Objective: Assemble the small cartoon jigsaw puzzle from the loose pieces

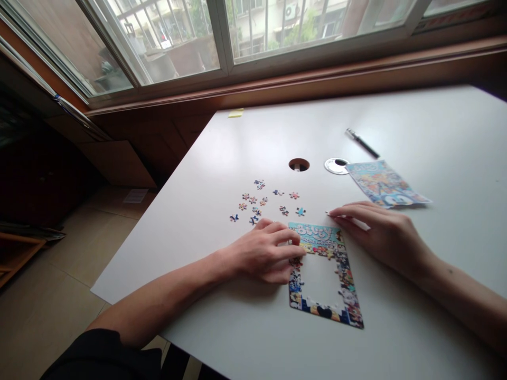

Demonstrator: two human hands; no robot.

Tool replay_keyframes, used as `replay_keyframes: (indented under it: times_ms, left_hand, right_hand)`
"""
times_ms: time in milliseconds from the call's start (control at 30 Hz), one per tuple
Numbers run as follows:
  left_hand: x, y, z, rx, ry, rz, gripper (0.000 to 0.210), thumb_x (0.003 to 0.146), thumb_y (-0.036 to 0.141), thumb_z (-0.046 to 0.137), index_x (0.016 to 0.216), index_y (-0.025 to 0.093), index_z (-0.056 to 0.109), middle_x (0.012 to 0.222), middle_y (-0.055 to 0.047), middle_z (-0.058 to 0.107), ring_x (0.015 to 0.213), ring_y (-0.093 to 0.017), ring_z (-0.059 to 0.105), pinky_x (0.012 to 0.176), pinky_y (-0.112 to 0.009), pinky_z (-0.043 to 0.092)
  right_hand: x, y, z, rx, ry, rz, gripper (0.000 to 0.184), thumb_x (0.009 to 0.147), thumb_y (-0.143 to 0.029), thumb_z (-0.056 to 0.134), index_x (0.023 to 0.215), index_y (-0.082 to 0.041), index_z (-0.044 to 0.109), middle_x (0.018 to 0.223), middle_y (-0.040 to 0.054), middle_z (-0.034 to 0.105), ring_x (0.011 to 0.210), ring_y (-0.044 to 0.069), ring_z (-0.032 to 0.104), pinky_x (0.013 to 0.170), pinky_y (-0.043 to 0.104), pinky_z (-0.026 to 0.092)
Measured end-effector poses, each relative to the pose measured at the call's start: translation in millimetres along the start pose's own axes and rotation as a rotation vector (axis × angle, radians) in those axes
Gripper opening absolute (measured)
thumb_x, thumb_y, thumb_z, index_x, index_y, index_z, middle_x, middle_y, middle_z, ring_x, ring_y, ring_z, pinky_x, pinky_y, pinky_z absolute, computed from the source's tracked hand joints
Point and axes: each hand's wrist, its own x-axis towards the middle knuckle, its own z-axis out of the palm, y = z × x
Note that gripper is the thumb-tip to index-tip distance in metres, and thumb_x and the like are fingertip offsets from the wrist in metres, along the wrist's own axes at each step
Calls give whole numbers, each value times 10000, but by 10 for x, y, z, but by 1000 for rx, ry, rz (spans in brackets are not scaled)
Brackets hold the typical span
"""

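A jigsaw puzzle (pixel 352 285) lies on the white table, its border joined and its middle showing bare white. Over its left edge rests my left hand (pixel 267 250), the fingers apart and bent, with fingertips touching the upper left part. To the right of the puzzle's top, my right hand (pixel 380 232) pinches a small puzzle piece (pixel 327 213), mostly hidden, only a pale edge showing at the fingertips. Several loose puzzle pieces (pixel 252 200) are scattered beyond my left hand. Closest to the puzzle is a light blue puzzle piece (pixel 300 211).
A printed picture sheet (pixel 386 182) lies beyond my right hand, and a dark pen (pixel 362 142) touches or nearly touches its far edge. Two round fittings are in the tabletop: an open hole (pixel 299 165) and a silver ring (pixel 332 166). Yellow tape (pixel 235 113) marks the far edge.
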Motion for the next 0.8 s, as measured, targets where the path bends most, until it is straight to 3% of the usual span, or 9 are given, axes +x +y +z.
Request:
replay_keyframes:
  times_ms: [233,333,400,533,667,800]
  left_hand:
    - [-4,16,-5,-23,17,5,316,889,311,542,1187,243,624,1193,-41,662,1080,-213,560,927,-368,378]
    - [-14,18,-9,-43,83,-2,289,882,293,560,1153,236,644,1164,-30,680,1083,-205,565,932,-363,390]
    - [-28,-18,-14,-28,181,-77,193,876,256,579,1040,235,678,1084,-18,703,1052,-194,575,923,-358,397]
    - [-54,-203,-53,105,373,-381,109,880,203,605,888,228,711,997,-28,712,1052,-221,561,930,-393,392]
    - [-45,-390,-103,224,353,-607,151,901,239,610,973,251,742,1090,-46,695,1094,-264,527,923,-435,379]
    - [-30,-446,-92,283,313,-631,164,909,260,615,1003,283,746,1143,-30,689,1145,-287,495,928,-456,359]
  right_hand:
    - [-15,27,23,23,15,56,134,922,-207,607,1007,-249,702,1004,45,738,876,216,706,793,366,574]
    - [-6,13,15,41,8,64,135,923,-204,604,1014,-256,688,1029,40,730,873,210,703,799,361,571]
    - [0,0,11,52,7,61,125,921,-194,606,1003,-250,683,1028,40,725,866,202,699,791,353,569]
    - [15,-30,6,61,20,62,124,919,-166,600,991,-241,667,1010,42,715,832,182,684,739,335,558]
    - [40,-45,-3,58,62,87,132,922,-146,567,956,-235,659,948,48,702,797,187,668,704,348,545]
    - [52,-28,-4,69,91,111,137,917,-148,561,902,-224,674,949,61,694,806,197,667,708,362,548]
